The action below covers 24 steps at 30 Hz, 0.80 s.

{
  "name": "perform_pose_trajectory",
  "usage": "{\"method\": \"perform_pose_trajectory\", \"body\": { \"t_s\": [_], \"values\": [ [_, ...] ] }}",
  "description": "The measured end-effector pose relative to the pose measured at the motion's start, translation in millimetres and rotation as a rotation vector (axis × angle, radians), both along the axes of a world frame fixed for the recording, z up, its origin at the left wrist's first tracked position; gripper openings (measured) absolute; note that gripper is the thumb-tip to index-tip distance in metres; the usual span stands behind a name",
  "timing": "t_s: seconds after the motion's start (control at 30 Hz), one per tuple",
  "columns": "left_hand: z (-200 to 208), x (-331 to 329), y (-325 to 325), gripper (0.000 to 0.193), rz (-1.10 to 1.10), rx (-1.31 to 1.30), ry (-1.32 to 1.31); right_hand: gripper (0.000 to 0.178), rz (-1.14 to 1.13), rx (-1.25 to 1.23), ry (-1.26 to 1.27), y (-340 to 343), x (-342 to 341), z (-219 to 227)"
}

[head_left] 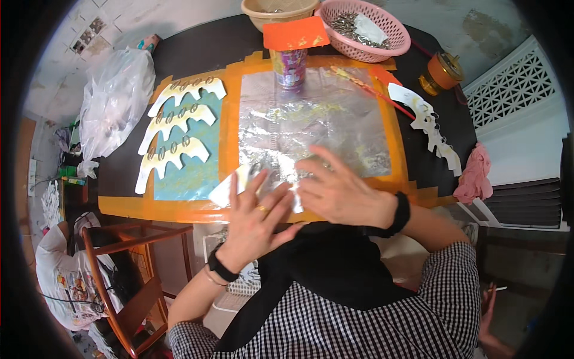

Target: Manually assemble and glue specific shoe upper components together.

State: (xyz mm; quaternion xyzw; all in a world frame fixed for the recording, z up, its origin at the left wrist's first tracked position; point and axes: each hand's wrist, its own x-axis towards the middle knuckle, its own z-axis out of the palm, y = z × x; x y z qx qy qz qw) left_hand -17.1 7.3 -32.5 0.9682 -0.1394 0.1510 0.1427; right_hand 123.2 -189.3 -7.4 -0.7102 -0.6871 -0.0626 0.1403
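A white scalloped paper strip (222,190) lies at the near edge of the silver sheet (257,119), partly hidden under my hands. My left hand (254,218) rests on it with its fingers spread, a ring on one finger. From the right, my right hand (347,194) reaches over the same strip, its fingers apart and slightly bent; its thumb is hidden. Small metal rings appear to lie by the fingertips, too blurred by glare to make out. To the left, three similar white strips (173,152) carry metal rings on a blue-green sheet (203,179).
A patterned can (290,67) with an orange card (295,33) on top stands at the back. Behind are a pink basket (388,49) of metal rings and a beige bowl (280,15). Rightward lie a red stick (388,99), more strips (429,122) and a pink cloth (476,173).
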Motion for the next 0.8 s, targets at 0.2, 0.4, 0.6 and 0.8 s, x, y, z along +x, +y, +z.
{"method": "perform_pose_trajectory", "body": {
  "t_s": [0.2, 0.4, 0.6, 0.8],
  "values": [
    [-7.3, 19.2, -34.9, 0.059, -0.039, -0.065, -0.017, 0.014, -0.163, 0.121, -0.036, -39.3, 1.5, -6.1],
    [-5.5, 32.2, -66.6, 0.058, -0.069, -0.042, -0.039, 0.014, -0.291, 0.170, -0.079, -76.5, -3.2, -8.4],
    [-7.5, 46.9, -104.3, 0.059, -0.039, -0.047, -0.018, 0.015, -0.281, 0.108, -0.105, -114.0, 15.5, -5.3],
    [-4.1, 52.7, -122.6, 0.057, -0.023, -0.031, 0.010, 0.019, -0.255, 0.172, 0.101, -145.4, 27.5, -19.7]
  ]
}}
